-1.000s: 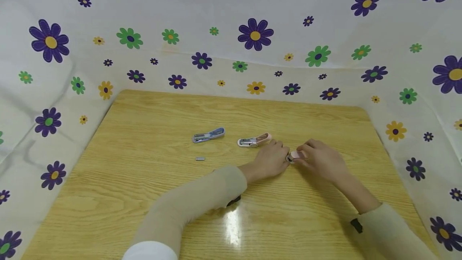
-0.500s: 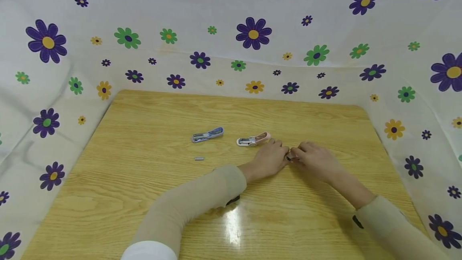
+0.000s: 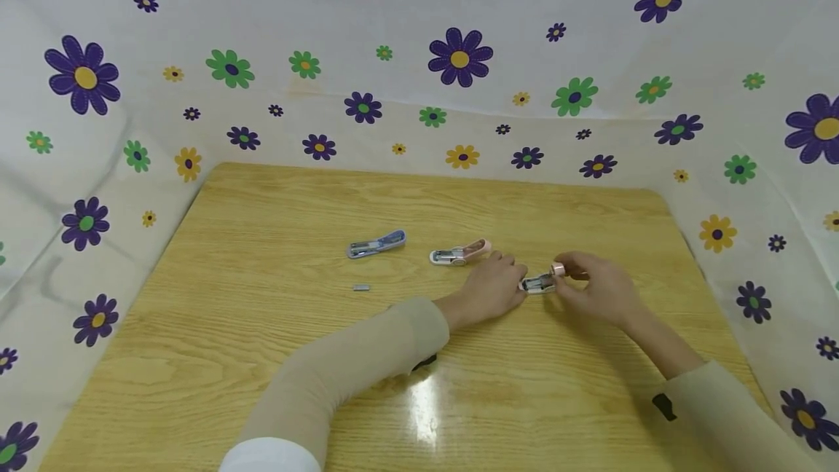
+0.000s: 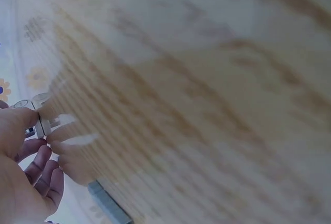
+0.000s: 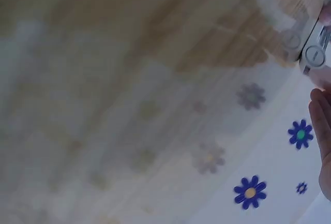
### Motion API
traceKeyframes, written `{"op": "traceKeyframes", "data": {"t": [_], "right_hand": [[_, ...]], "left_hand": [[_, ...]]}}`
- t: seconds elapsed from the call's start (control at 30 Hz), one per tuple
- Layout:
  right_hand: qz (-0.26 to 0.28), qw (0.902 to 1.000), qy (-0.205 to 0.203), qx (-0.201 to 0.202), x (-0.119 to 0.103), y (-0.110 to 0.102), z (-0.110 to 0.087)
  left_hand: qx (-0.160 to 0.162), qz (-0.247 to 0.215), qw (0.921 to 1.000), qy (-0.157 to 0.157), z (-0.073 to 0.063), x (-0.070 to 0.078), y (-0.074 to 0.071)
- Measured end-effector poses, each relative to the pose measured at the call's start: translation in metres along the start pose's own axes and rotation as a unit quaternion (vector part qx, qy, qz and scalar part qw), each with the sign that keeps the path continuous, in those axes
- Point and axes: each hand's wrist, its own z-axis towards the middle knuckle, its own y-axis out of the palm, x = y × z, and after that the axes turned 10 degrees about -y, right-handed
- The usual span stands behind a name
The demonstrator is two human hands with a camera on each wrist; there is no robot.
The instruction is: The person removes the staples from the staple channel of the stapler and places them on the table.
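Observation:
A small pink-and-white stapler [image 3: 539, 284] lies near the table's right side, its top raised and its metal channel showing. My left hand [image 3: 493, 287] grips its left end; in the left wrist view, thumb and fingers [image 4: 35, 116] pinch it. At its other end, my right hand [image 3: 599, 291] pinches the pink top between thumb and fingers. The right wrist view catches the round hinge of the stapler [image 5: 314, 56] beside the right hand [image 5: 323, 136]. Just behind the left hand lies a second pink-and-white stapler [image 3: 452, 255], also opened up.
To the left lies an opened blue stapler [image 3: 376, 244]. A short grey staple strip [image 3: 361, 288] sits in front of it on the wooden table [image 3: 262, 355]. Flower-printed cloth [image 3: 367, 35] surrounds the table at the back and sides.
My right hand first moved in toward the left hand, then drew back right, and the stapler's pink top now stands raised with the metal channel exposed. The left hand stayed in place.

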Motion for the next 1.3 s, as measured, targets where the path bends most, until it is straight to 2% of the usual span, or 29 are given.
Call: {"op": "traceKeyframes", "data": {"t": [0.13,0.33,0.5,0.73,0.9,1.0,1.17,1.3], "right_hand": [[0.02,0.9985,0.041,0.03,0.01,-0.008,-0.011],[0.032,0.9973,0.051,0.043,0.024,-0.011,-0.025],[0.029,0.9968,0.06,0.043,0.026,-0.011,-0.024],[0.01,0.9937,0.085,0.072,0.004,-0.02,-0.012],[0.041,0.9881,0.14,0.05,-0.022,-0.028,0.0],[0.097,0.9785,0.18,0.024,-0.033,-0.03,0.007],[0.2,0.9529,0.228,0.004,-0.041,-0.025,0.01],[0.239,0.9371,0.255,0.0,-0.044,-0.015,0.009]], "left_hand": [[0.005,0.015,0.9999,0.008,0.0,0.0,0.0],[0.001,0.013,0.9998,0.013,0.0,0.001,0.001],[0.0,0.011,0.9999,0.004,-0.002,0.0,-0.001],[0.004,0.018,0.9998,0.005,-0.005,-0.002,-0.003],[0.009,0.02,0.9997,0.009,-0.006,-0.002,-0.004],[0.008,0.02,0.9997,0.01,-0.006,-0.002,-0.005],[0.0,0.014,0.9999,0.006,-0.005,-0.001,-0.005],[-0.003,0.009,1.0,0.001,-0.004,0.001,-0.003]]}}
